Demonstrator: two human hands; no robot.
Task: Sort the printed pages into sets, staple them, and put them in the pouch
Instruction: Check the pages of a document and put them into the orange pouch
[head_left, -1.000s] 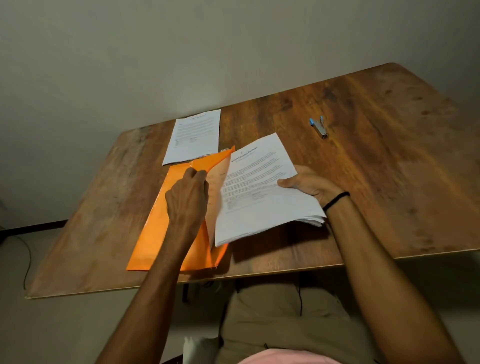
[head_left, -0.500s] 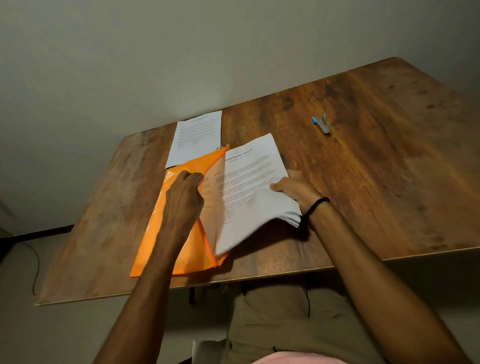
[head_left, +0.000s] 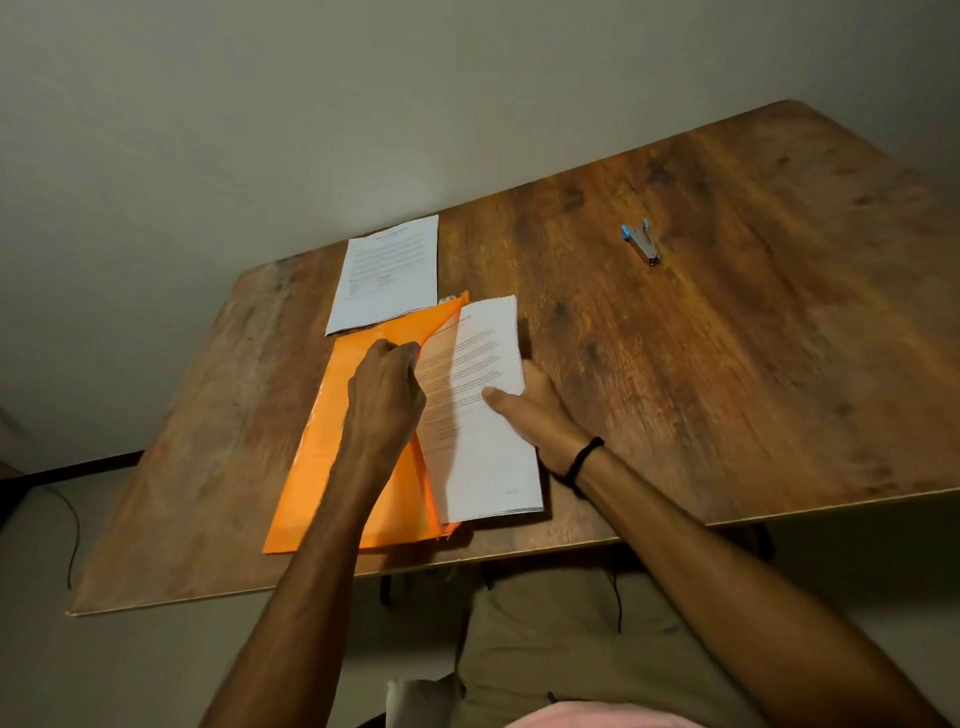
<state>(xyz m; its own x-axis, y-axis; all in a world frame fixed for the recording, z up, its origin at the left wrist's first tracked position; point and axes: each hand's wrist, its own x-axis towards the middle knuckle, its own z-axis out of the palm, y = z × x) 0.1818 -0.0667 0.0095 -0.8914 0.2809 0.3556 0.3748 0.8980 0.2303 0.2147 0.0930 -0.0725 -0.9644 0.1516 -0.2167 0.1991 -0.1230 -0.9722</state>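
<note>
An orange pouch (head_left: 322, 457) lies on the wooden table (head_left: 727, 364) near its front edge. My left hand (head_left: 387, 400) pinches the pouch's upper flap and holds it lifted. A stack of printed pages (head_left: 483, 415) sits partly inside the pouch opening, its left part under the flap. My right hand (head_left: 535, 415) grips the stack's right edge, thumb on top and fingers underneath. Another set of printed pages (head_left: 389, 273) lies flat behind the pouch. A small blue and silver stapler (head_left: 642, 242) rests further right on the table.
The table's front edge runs just below the pouch, with my lap under it. A wall stands behind the table. A dark cable (head_left: 72, 530) hangs at the left, off the table.
My right hand has slid the stack leftward and deeper under the lifted flap, and the pages now lie flatter. My left hand still holds the flap up.
</note>
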